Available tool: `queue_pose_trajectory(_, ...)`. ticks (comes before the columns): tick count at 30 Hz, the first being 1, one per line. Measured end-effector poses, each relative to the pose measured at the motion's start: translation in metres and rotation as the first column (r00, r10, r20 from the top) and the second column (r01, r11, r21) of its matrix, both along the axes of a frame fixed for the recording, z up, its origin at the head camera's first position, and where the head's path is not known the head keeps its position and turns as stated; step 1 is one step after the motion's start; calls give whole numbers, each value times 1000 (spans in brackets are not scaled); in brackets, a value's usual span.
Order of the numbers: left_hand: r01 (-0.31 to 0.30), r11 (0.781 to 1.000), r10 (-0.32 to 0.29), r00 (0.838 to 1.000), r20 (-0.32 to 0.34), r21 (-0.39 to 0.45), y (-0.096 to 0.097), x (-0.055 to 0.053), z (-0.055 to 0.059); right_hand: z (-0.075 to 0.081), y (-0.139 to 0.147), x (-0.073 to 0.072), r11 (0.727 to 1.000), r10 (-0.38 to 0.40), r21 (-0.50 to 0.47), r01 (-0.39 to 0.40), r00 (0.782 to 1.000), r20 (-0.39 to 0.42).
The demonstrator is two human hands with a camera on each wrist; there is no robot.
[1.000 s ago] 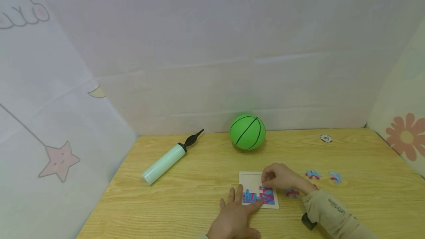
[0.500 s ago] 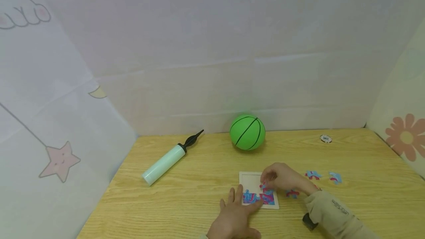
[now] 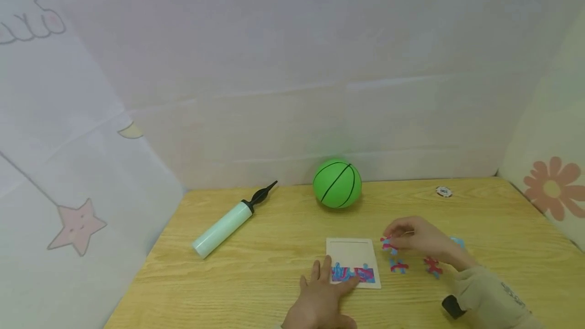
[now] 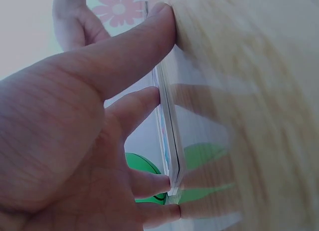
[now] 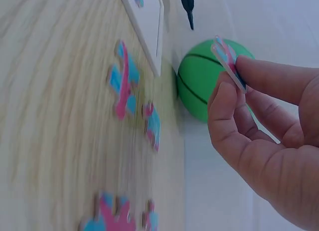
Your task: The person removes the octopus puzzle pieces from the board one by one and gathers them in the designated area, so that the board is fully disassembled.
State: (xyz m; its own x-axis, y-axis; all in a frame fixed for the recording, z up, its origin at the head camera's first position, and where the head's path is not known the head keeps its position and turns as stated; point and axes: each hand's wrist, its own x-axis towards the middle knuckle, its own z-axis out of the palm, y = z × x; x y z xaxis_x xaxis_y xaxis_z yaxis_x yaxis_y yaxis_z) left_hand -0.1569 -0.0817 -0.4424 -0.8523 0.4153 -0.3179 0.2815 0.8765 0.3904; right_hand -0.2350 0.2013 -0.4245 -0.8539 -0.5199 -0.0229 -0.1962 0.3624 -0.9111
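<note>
A white puzzle tray (image 3: 351,250) lies on the table, with blue and pink puzzle pieces (image 3: 340,273) fitted along its near side. Spread fingers of my left hand (image 3: 317,298) rest at the tray's left and near edges; in the left wrist view their tips meet the tray's edge (image 4: 172,141). Right of the tray, my right hand (image 3: 422,237) is raised and pinches a pink and blue puzzle piece (image 5: 229,61) between thumb and fingers. Loose pieces lie beneath it, one with a pink stripe (image 3: 399,266) and a mostly red one (image 3: 432,266).
Behind the tray sits a green ball (image 3: 337,184) against the backdrop. A pale green hand pump (image 3: 224,228) with a black nozzle lies to the left. At the back right is a round chip (image 3: 444,191). Another loose piece (image 3: 458,242) is partly hidden by the right arm.
My right hand has lifted the puzzle piece away from the tray and carried it to the right. My left hand keeps its place at the tray. The head view has shifted slightly.
</note>
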Motion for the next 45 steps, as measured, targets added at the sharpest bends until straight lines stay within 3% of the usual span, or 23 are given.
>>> queue_pose_trajectory(12,-15,999,15,1000,20,36,-3,0,0,-13,57,10,998,2,-62,0,999,40)
queue_pose_trajectory(27,6,999,-4,999,-38,51,-6,2,1,-23,110,22,991,-134,27,132,988,79)
queue_pose_trajectory(33,3,999,-1,999,-37,51,-6,2,-2,-28,124,30,994,-96,54,92,992,77)
queue_pose_trajectory(39,-5,999,5,1000,-4,51,-3,-1,-2,-33,135,34,999,-3,32,0,997,79)
queue_pose_trajectory(42,0,999,0,1000,-4,50,-2,-1,-3,-37,138,33,999,26,36,-27,999,33)
queue_pose_trajectory(45,9,999,-8,1000,-12,47,-1,-1,-3,-38,139,33,995,25,97,-18,997,-75)
